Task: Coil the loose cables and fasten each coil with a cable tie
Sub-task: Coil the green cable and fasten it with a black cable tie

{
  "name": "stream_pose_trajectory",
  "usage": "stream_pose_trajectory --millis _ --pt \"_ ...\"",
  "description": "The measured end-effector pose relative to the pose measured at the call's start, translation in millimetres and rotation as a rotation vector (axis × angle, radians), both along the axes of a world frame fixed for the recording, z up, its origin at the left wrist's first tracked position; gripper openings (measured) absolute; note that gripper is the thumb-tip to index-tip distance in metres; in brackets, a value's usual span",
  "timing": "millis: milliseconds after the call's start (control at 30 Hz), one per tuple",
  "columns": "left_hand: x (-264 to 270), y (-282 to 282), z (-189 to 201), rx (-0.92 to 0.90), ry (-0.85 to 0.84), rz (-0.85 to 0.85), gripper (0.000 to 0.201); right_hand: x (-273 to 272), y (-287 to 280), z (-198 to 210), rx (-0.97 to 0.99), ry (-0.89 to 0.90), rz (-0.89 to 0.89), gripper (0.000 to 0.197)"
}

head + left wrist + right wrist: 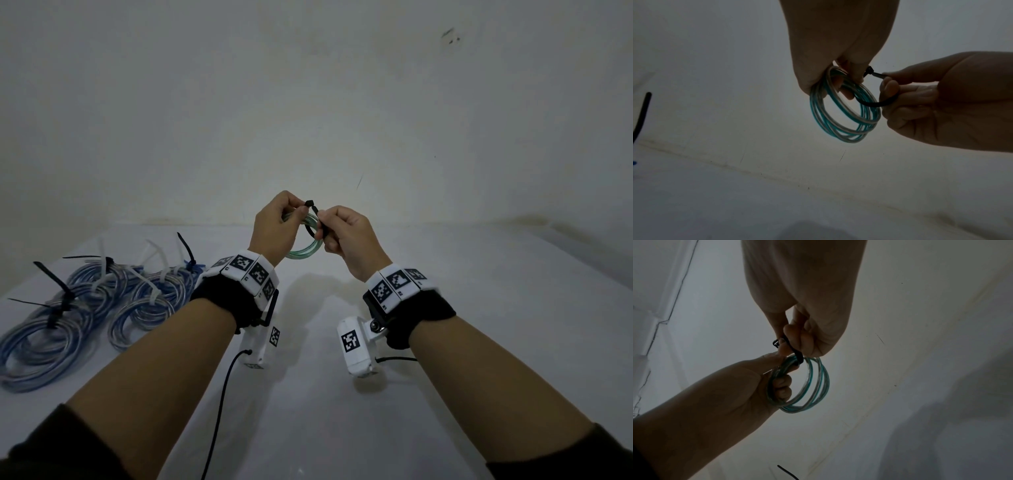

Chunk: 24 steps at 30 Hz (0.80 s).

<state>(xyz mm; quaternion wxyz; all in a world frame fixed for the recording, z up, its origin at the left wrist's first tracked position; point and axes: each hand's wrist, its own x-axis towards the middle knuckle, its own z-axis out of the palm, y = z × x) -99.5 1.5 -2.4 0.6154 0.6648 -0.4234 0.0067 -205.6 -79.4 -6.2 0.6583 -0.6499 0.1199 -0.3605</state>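
Note:
Above the white table I hold a small coil of teal and clear cable upright. My left hand grips the coil's top, its fingers curled through the loop. A black cable tie is looped round the coil's strands, with its head by my left thumb. My right hand pinches the tie's strap between thumb and forefinger, right next to the coil. In the right wrist view the tie crosses the coil's top. The strap's free end is hidden in my right hand.
A pile of several blue coils, each bound with a black or white tie, lies on the table at the left. A pale wall stands close behind. A black camera lead hangs below my left wrist.

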Motion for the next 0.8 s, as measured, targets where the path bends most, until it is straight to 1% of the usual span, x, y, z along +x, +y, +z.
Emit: stream_pose_trajectory --millis 433,600,700,800 --pt "-1.4 -0.1 -4.9 0.056 -0.095 0.039 0.009 -1.7 -2.2 -2.6 -0.008 0.019 -0.005 0.024" --pt "-1.2 -1.8 -3.7 0.082 -0.169 0.031 0.009 -3.2 -2.2 -2.5 0.007 0.031 -0.005 0.023" --pt "-1.8 -2.1 -3.6 0.101 -0.245 0.046 0.009 -4.6 -2.1 -1.3 0.016 0.030 -0.006 0.023" --pt "-3.3 -0.8 -5.6 0.125 -0.408 0.067 0.009 -4.9 -0.9 -0.2 0.044 0.031 -0.019 0.024"
